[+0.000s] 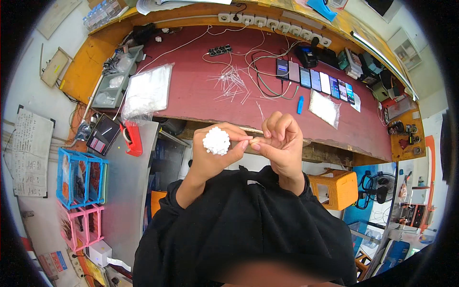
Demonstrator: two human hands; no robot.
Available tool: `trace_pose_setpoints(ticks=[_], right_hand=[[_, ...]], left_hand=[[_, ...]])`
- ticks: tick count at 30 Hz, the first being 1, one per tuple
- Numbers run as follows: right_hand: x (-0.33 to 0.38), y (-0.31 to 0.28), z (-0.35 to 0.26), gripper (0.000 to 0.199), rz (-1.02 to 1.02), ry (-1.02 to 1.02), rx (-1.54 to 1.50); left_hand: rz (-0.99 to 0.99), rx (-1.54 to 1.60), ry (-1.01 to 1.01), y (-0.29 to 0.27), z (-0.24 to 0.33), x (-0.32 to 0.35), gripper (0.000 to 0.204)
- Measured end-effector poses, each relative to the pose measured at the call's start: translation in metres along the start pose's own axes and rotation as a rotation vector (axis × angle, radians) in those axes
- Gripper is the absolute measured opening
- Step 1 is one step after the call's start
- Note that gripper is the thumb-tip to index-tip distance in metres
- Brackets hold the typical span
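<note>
My left hand point(217, 155) is raised in front of the dark red table edge and grips a tight bundle of small white sticks point(216, 140), their ends facing the camera. My right hand point(281, 141) is next to it, its fingertips pinched together and touching the left thumb and forefinger, where a thin white stick seems to be held. Loose white sticks point(233, 82) lie scattered on the dark red table point(201, 95) beyond my hands. Black sleeves cover both forearms.
A clear bag of white pieces point(147, 91) lies at the table's left, a smaller one point(324, 108) at the right. A row of phones point(315, 79) with white cables sits behind. A red tape dispenser point(133, 137), blue and pink baskets point(79, 178) and an orange stool point(334, 189) surround me.
</note>
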State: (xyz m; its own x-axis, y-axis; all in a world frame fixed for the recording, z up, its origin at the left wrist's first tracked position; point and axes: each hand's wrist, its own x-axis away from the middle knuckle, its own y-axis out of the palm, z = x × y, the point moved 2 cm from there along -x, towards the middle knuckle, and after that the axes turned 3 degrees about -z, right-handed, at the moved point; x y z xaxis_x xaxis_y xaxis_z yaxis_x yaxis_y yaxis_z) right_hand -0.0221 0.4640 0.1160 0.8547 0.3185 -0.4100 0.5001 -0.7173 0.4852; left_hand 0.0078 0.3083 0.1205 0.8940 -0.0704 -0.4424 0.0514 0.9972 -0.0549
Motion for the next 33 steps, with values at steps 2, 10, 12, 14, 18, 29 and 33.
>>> trace_pose_setpoints(ticks=[2, 10, 12, 14, 18, 29, 33], right_hand=[[0.0, 0.0, -0.004, 0.036, -0.007, 0.021, 0.037], [0.002, -0.001, -0.007, 0.028, -0.033, -0.005, 0.205], [0.003, 0.0, -0.007, 0.027, -0.022, -0.061, 0.24], [0.006, 0.0, -0.006, 0.027, -0.018, -0.131, 0.297], [0.01, 0.007, -0.008, 0.029, 0.036, -0.371, 0.521], [0.005, -0.008, -0.002, 0.043, 0.127, 0.077, -0.445], [0.002, -0.011, 0.001, 0.042, 0.082, 0.148, -0.591]], left_hand=[[-0.025, -0.003, -0.03, -0.002, 0.004, -0.002, 0.011], [-0.058, -0.23, 0.016, 0.005, 0.008, -0.006, 0.017], [-0.059, -0.24, 0.066, 0.007, 0.004, -0.007, 0.019], [-0.062, -0.25, 0.117, 0.011, 0.003, -0.006, 0.02], [0.149, -0.302, 0.199, 0.023, 0.0, -0.001, 0.019], [0.007, 0.777, -0.253, 0.032, -0.016, 0.005, 0.013], [-0.019, 0.772, -0.274, 0.032, -0.017, 0.004, 0.015]])
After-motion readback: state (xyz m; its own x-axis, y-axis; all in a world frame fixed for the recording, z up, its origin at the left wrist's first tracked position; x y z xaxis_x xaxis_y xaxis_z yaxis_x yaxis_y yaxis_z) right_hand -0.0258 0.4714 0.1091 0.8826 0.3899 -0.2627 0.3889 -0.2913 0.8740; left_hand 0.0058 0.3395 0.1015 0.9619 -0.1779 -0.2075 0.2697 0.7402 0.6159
